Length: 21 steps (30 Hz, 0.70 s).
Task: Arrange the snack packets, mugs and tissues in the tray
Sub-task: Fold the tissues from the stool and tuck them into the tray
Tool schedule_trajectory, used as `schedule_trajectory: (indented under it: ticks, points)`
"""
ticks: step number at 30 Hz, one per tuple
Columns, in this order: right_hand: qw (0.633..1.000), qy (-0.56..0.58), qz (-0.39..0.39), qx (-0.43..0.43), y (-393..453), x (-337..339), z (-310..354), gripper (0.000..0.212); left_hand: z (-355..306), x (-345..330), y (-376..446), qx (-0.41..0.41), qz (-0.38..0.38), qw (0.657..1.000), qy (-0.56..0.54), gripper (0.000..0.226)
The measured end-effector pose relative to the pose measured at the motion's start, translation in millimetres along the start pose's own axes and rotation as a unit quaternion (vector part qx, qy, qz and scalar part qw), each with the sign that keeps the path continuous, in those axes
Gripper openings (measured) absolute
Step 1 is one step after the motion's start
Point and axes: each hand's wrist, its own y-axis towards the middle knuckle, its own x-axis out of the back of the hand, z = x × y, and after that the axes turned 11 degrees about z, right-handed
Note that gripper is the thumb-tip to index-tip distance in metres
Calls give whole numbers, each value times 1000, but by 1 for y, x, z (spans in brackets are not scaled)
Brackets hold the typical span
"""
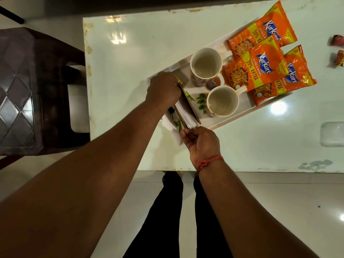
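Observation:
A white tray (pixel 232 119) with a leaf print lies slanted on the table. Three orange Kurkure snack packets (pixel 260 71) overlap at its far right end. Two empty cream mugs stand in it, one at the back (pixel 205 65) and one nearer (pixel 222 100). At the tray's left end stands a wooden tissue holder (pixel 188 107) with white tissues (pixel 187 118) upright between its plates. My left hand (pixel 163 88) grips the holder's far end from above. My right hand (pixel 202 142) pinches its near end at the tissues' edge.
The pale glossy table (pixel 139 53) ends just in front of my legs. Two small red wrappers (pixel 337 51) lie at the far right, and a white rounded object (pixel 332 134) sits near the right edge. A dark plastic chair (pixel 28 90) stands on the left.

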Motion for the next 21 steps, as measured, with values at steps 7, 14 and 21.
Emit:
schedule_trajectory:
  ticks: [7, 14, 21]
  points:
    - [974, -213, -53, 63, -12, 2, 1, 34, 15, -10, -19, 42, -110, 971, -209, 37]
    - [873, -452, -41, 178, -18, -3, -1, 38, 25, -49, -71, 112, -74, 921, -365, 45]
    - [681, -629, -32, 373, -39, 23, 67, 20, 52, -53, -80, 159, -91, 900, -397, 37]
